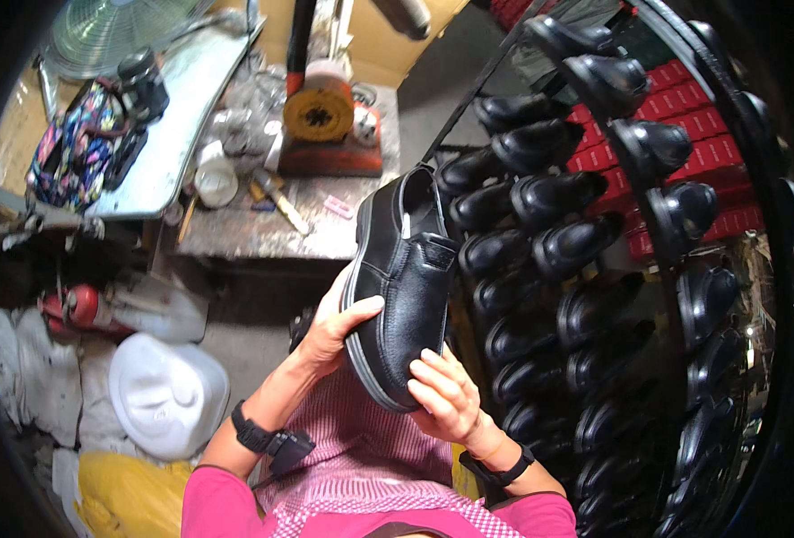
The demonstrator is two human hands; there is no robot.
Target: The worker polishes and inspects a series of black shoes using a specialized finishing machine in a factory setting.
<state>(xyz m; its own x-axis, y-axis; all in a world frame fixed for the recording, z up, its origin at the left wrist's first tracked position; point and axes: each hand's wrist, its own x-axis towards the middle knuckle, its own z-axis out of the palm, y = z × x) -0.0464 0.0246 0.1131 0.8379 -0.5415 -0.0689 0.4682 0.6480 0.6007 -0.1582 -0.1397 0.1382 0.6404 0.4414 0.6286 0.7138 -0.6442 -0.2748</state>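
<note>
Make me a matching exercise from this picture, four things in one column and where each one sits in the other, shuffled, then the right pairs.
Things:
1. black shoe
2. floral bag
3. white hat
4. rows of black shoes

Places:
A. on the pale tabletop, upper left
B. on the rack to the person's right
C. held between the left hand and the right hand
D. low on the left, above a yellow bag

Pairs: 1-C, 2-A, 3-D, 4-B
</note>
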